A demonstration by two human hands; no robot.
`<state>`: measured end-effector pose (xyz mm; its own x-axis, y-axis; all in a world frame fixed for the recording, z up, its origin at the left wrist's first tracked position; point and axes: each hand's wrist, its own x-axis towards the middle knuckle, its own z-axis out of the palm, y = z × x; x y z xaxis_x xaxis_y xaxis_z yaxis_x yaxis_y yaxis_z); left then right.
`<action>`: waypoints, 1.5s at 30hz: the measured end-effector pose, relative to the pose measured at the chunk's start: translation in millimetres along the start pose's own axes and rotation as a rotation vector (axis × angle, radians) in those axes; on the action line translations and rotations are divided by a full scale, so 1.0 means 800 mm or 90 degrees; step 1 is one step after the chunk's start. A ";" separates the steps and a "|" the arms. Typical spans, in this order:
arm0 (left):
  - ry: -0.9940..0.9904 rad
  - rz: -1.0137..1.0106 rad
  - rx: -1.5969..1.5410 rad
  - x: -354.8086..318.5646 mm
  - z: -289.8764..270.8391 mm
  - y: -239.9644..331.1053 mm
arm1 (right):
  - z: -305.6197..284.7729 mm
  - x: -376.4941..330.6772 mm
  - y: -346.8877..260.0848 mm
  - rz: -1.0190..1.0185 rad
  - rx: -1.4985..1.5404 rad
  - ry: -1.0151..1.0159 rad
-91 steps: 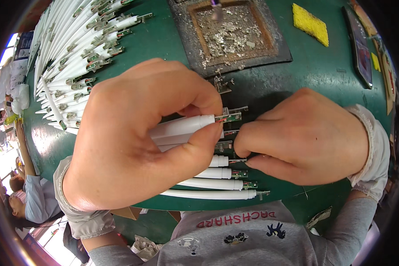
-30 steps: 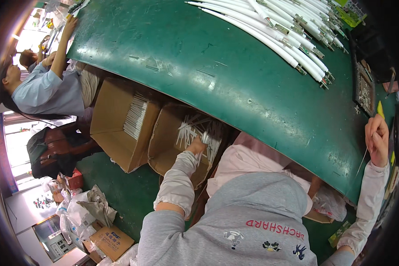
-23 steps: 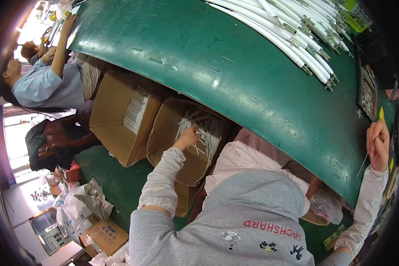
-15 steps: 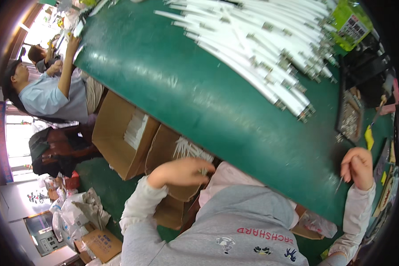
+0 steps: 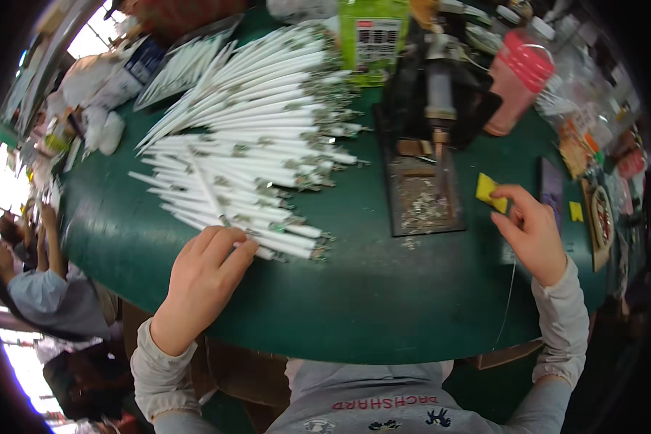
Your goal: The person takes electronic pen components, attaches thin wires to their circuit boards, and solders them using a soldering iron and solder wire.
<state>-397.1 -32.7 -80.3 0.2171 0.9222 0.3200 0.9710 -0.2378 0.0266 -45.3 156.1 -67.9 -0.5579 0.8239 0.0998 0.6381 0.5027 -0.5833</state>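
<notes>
A fan of slim white sticks with metallic wired ends covers the left and middle of the green tabletop. My left hand is at the near edge of this pile, its fingers closed around one white stick whose end shows past the fingertips. My right hand is off to the right, thumb and index finger apart. Its index fingertip reaches the edge of a yellow sponge-like piece. A thin wire runs below that hand; whether the curled fingers touch it cannot be made out.
A soldering-iron-like tool stands over a black tray of metal bits. Behind are a green packet and a pink bottle. A purple block lies beyond my right hand. Another person works at the far left.
My view has swung toward the table's middle. My left hand has moved from beside the cardboard boxes onto the stick pile. My right hand's thumb and index finger have spread, beside the yellow piece.
</notes>
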 end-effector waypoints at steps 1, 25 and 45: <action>-0.011 0.019 0.017 0.005 0.005 0.000 | -0.001 0.001 0.006 0.016 -0.056 0.034; 0.079 0.169 -0.096 0.043 0.052 0.033 | 0.009 0.008 -0.073 -0.517 -0.231 0.164; 0.013 0.267 -0.101 0.049 0.034 0.063 | 0.007 0.047 -0.065 0.069 0.281 -0.232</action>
<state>-336.9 -0.2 -92.1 0.5855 0.7302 0.3520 0.7714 -0.6354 0.0349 -102.1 159.4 -38.5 -0.6986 0.6818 -0.2169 0.4633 0.2000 -0.8633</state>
